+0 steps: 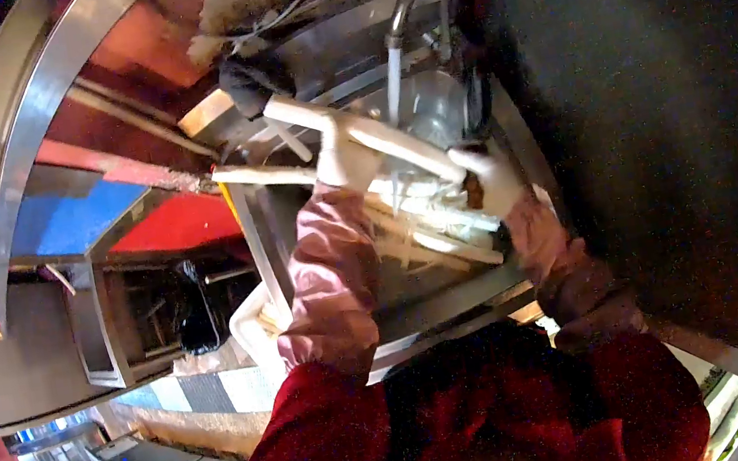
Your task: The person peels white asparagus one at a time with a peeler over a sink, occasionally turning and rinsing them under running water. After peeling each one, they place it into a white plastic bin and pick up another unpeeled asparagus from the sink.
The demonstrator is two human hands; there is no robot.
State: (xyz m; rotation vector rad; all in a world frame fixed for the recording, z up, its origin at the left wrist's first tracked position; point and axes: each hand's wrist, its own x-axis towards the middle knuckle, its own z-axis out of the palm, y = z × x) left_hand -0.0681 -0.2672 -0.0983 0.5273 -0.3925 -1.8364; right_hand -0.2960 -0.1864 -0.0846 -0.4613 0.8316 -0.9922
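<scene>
the left hand point(345, 155) is closed around a long pale stick point(394, 145), smooth and straight-sided, that slants over a metal sink point(409, 306). the stick's upper end meets a dark, rounded, soft-looking bundle point(252, 86) near the back of the sink, and its lower end comes down beside the right hand point(497, 181). that hand is blurred, its fingers curved toward the stick's end and a small rough brown piece point(475, 191); i cannot tell how tightly it is closed or whether it grips either one.

below the hands lies a loose, crisscrossed pile of sticks point(448, 245), some bright white under the light, some a duller tan, with blunt ends. another pale rod point(265, 175) reaches leftward from near the left hand across the sink's edge. behind the right hand sits a clear, glossy, rounded container point(438, 107), and above it curves a shiny metal faucet point(400, 21) with a straight white end.

both sleeves point(323, 271) are dusty pink, thin and crumpled into slick folds, over a deep red garment point(314, 439) with a plush look. left of the sink are a flat red panel point(177, 223), a blue one and a wrinkled, glossy black bag point(199, 327).
</scene>
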